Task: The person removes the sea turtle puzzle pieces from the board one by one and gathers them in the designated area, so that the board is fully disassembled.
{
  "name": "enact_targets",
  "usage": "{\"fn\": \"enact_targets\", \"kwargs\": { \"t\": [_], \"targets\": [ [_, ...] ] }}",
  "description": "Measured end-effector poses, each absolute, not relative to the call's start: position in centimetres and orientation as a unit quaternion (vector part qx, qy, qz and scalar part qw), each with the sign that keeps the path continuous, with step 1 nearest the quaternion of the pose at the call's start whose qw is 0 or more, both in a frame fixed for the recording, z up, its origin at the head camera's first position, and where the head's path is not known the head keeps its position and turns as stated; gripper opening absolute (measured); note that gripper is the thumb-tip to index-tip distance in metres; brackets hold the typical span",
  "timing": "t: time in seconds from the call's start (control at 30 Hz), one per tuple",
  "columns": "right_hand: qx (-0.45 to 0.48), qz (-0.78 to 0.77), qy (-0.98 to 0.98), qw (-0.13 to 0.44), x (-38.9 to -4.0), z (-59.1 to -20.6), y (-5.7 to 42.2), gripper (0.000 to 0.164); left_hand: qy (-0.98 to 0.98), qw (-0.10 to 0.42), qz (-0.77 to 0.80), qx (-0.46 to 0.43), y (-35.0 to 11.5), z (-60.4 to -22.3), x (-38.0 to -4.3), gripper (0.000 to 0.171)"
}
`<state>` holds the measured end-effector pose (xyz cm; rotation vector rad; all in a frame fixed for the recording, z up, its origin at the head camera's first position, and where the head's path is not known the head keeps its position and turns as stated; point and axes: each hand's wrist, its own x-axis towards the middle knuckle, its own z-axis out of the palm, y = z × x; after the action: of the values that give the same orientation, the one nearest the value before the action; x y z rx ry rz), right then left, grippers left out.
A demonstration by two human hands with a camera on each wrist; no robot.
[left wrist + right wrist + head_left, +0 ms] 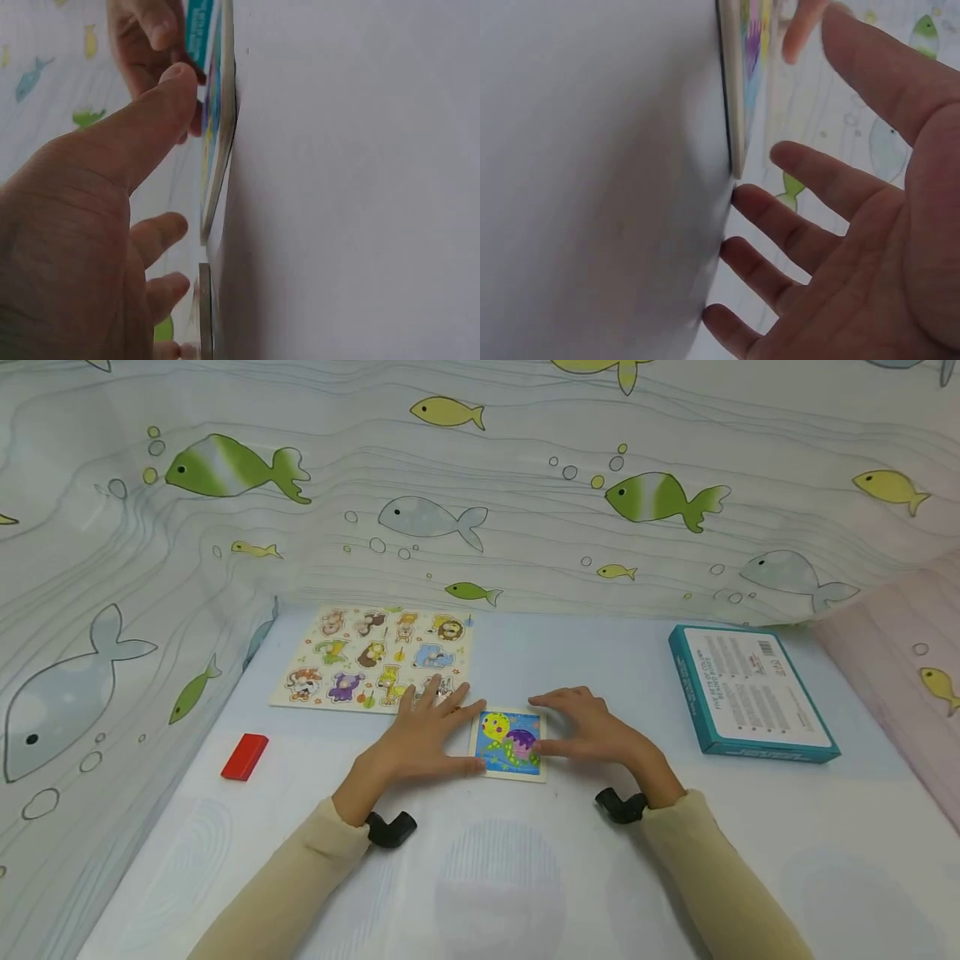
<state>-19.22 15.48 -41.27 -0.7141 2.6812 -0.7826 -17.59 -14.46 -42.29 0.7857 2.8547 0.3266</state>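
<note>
A small square picture puzzle (507, 732) of a yellow and purple turtle on blue, with a pale wooden border, lies flat between the hands. My left hand (420, 739) is spread at its left side, thumb at the lower left corner and index fingertip by the upper left. At the right side is my right hand (596, 731), its thumb over the right border and its fingers reaching past the upper corner. The left wrist view shows the puzzle's thin edge (225, 142) beyond the straight thumb. In the right wrist view, the extended fingers (769, 221) come down to the table below the puzzle's edge.
Behind my left hand lies a wooden animal puzzle board (397, 656), partly covered by the fingers. A red block (244, 757) is at the left. A teal and white box (757, 693) sits at the right. Fish-print cloth (525, 543) rises behind the table.
</note>
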Motion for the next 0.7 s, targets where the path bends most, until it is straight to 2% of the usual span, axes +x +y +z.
{"fn": "enact_targets", "kwargs": {
  "t": [0.17, 0.33, 0.53, 0.7],
  "targets": [
    [-0.258, -0.252, 0.924, 0.13, -19.5, -40.8, 14.4, 0.073, 0.952, 0.087, 0.104, 0.273, -13.9, -42.1, -17.6, 0.103],
    [-0.257, -0.24, 0.927, 0.133, -19.5, -41.0, 13.7, 0.073, 0.95, 0.09, 0.096, 0.284, -13.7, -42.3, -17.7, 0.104],
    [-0.256, -0.241, 0.926, 0.137, -19.7, -41.2, 13.7, 0.071, 0.948, 0.088, 0.103, 0.288, -14.0, -42.9, -18.3, 0.097],
    [-0.25, -0.246, 0.925, 0.145, -20.1, -41.0, 14.1, 0.065, 0.941, 0.078, 0.136, 0.301, -14.5, -43.3, -18.8, 0.081]
  ]
}}
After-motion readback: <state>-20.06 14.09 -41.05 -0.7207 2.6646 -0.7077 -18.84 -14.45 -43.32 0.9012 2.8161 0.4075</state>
